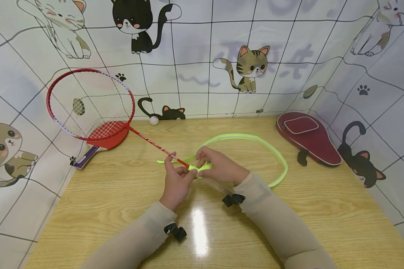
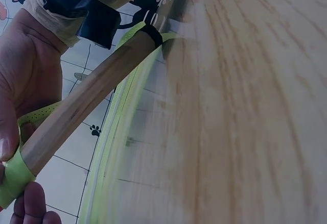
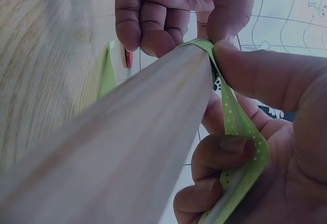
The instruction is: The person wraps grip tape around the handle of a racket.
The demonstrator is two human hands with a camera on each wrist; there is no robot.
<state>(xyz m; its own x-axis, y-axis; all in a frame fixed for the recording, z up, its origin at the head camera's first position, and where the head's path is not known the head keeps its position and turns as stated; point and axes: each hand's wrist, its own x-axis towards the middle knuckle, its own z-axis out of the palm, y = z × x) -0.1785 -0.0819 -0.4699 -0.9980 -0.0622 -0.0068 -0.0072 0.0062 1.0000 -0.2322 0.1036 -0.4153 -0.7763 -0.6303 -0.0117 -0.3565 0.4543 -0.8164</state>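
Observation:
A red badminton racket [image 1: 151, 142] slants across the head view, its strung head raised at the left. Its bare wooden handle [image 2: 89, 99] shows plainly in the left wrist view. Neon yellow-green grip tape [image 1: 242, 136] is wrapped round the top of that handle, and the rest loops over the table. My left hand [image 1: 176, 186] holds the racket where the shaft meets the handle, thumb and fingers at the wrapped part. Close beside it, my right hand [image 1: 222, 168] pinches the tape; in the right wrist view its fingers curl round the perforated strip [image 3: 253, 152].
A red table tennis paddle [image 1: 116, 136] lies at the left under the racket head. A white ball [image 1: 153, 120] is by the back wall. At the right back rests a dark red paddle case [image 1: 303, 136]. Cat-patterned walls enclose the wooden table [image 1: 121, 194].

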